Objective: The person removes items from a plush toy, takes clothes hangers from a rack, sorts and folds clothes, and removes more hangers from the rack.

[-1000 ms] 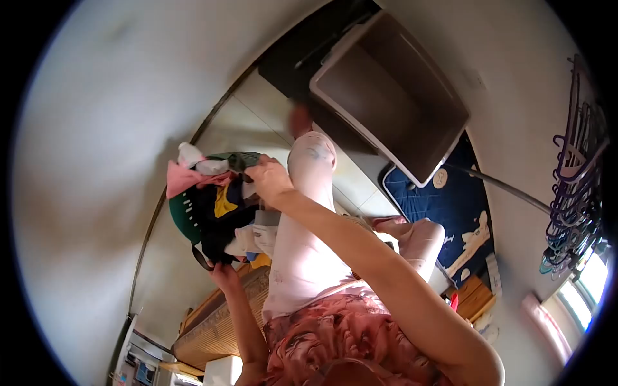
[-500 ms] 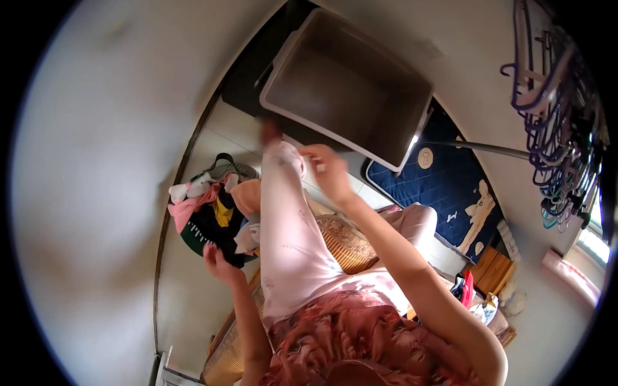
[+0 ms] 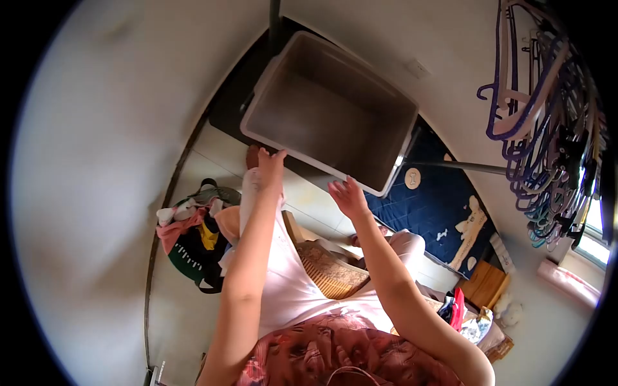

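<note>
A large grey-brown plastic storage bin (image 3: 328,103) stands on a dark surface in front of me, tilted in the view, with nothing visible inside. My left hand (image 3: 271,168) reaches to its near rim, fingertips at the edge, thumb and fingers apart. Farther right along that rim, my right hand (image 3: 349,198) has its fingers spread and their tips at or very close to the edge. Neither hand visibly grips the rim. Beside my left leg sits a dark basket or bag of clothes (image 3: 199,235), with pink, yellow, white and black pieces.
Many hangers (image 3: 547,141) hang at the right near a metal rail (image 3: 463,166). A navy quilted mat (image 3: 434,206) lies beyond my right knee. A woven seat (image 3: 331,273) shows between my legs. Clothes and a wooden box (image 3: 486,281) are at the lower right.
My left hand has moved from beside the clothes pile up to the bin's near rim. My right hand has gone from near my left knee to the rim's right part. The view has shifted.
</note>
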`<state>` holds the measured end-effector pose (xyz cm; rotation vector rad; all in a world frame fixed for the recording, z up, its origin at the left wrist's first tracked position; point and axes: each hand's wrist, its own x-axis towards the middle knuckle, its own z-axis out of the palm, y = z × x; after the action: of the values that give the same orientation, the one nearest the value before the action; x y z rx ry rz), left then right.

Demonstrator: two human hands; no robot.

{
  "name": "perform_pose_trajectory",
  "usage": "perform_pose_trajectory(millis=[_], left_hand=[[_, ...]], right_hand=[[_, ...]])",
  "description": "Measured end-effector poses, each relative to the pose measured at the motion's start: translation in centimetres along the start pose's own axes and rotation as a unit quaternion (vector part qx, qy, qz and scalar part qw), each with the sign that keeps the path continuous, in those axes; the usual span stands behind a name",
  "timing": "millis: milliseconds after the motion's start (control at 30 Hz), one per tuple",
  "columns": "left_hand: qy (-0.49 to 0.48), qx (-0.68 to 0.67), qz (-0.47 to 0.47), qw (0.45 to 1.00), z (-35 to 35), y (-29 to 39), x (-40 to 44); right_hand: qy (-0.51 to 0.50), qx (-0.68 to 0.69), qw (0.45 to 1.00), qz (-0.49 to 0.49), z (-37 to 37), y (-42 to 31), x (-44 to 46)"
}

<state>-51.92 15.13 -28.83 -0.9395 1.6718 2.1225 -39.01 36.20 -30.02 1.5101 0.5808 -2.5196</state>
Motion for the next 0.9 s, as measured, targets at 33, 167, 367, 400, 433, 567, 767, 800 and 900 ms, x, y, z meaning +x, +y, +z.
perform_pose_trajectory(millis=[33,167,367,400,433,567,767,800,900], left_hand=[[0.008,0.017,-0.024,1.0,0.7,0.5,-0.2],[0.001,-0.03,-0.058,0.998,0.6,-0.2,1.9],[0.018,-0.101,-0.135,0.986,0.3,0.5,1.9],[0.005,-0.088,-0.124,0.988,0.2,0.1,2.0],[-0.006,-0.101,-0.121,0.988,0.4,0.3,1.6],[-0.034,-0.144,-0.116,0.982,0.4,1.8,1.3],[-0.005,-0.095,-0.106,0.99,1.2,5.2,-0.6],[-0.038,-0.091,-0.125,0.987,0.9,4.8,-0.8],[-0.133,-0.112,-0.098,0.98,0.8,4.2,-0.4]], right_hand=[[0.018,0.043,0.999,0.004,0.2,-0.2,1.1],[0.018,0.16,0.987,0.004,0.6,-0.3,3.6],[0.114,0.13,0.985,0.015,0.4,-0.1,8.0],[0.123,0.12,0.985,0.011,0.1,-0.3,8.4],[0.151,0.121,0.981,0.011,0.5,-0.9,8.4],[0.152,0.12,0.981,-0.003,1.9,-4.0,7.4],[0.14,0.037,0.989,-0.032,-3.2,-6.7,2.4],[0.152,0.062,0.985,-0.044,-3.8,-6.7,1.5],[0.157,0.135,0.978,-0.028,-5.1,-7.0,0.4]])
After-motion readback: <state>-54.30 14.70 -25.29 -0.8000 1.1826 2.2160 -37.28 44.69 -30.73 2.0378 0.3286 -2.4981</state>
